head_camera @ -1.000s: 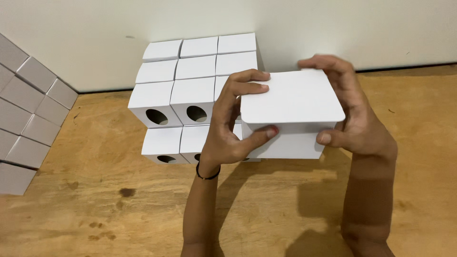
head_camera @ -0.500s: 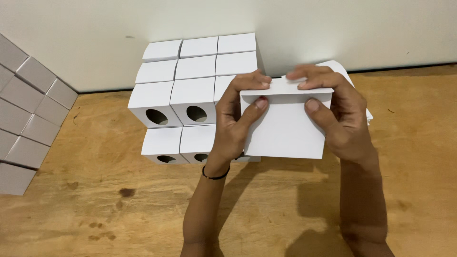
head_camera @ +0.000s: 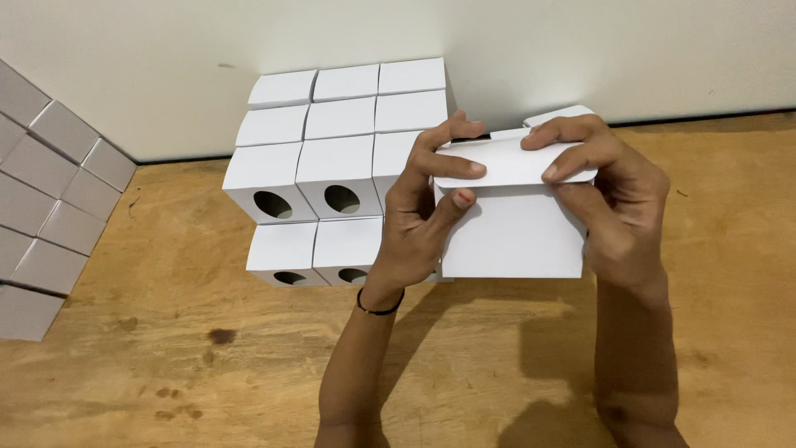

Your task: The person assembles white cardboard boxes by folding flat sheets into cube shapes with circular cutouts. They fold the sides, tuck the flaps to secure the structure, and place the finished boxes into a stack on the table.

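Since the earlier frame, the lid flap has folded down. Left hand [head_camera: 419, 224] and right hand [head_camera: 609, 195] both clasp the white box [head_camera: 510, 236] above the tabletop [head_camera: 207, 373]; uneven pressing could crease it or topple the stacked boxes [head_camera: 332, 174].

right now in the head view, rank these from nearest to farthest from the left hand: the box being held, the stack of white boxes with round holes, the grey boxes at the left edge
1. The held box: the left hand grips its left side, fingers on the flap.
2. The stack of white boxes: just left of that hand, against the wall.
3. The grey boxes: farthest, at the picture's left edge.
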